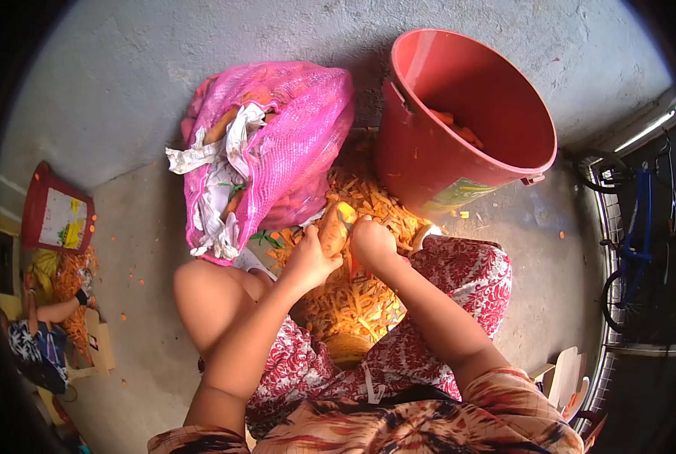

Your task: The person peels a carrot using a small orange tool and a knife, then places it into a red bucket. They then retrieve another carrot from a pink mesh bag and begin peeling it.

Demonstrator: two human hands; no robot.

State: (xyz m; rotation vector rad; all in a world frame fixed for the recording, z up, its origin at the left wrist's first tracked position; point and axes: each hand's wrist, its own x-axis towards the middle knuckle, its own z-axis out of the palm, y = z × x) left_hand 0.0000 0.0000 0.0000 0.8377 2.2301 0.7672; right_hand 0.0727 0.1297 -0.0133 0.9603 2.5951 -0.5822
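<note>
An orange carrot [332, 228], its top end brighter, is held upright in my left hand [308, 258], fingers wrapped round it. My right hand [372, 242] is closed just to the right of the carrot, round a small tool whose dark blade tip shows near the carrot's top; its handle is mostly hidden by the fingers. Beneath both hands and between my legs lies a heap of orange peelings [361, 303]. A pink mesh sack [304, 129] filled with carrots stands ahead on the left, with torn white material hanging from its opening.
A large red bucket [421, 163] with orange pieces inside leans ahead on the right. At the far left, a person [39, 344] sits near another red bucket [39, 204] and more peelings [73, 287]. A blue bicycle [641, 227] stands at the right. A wall [149, 91] rises in front.
</note>
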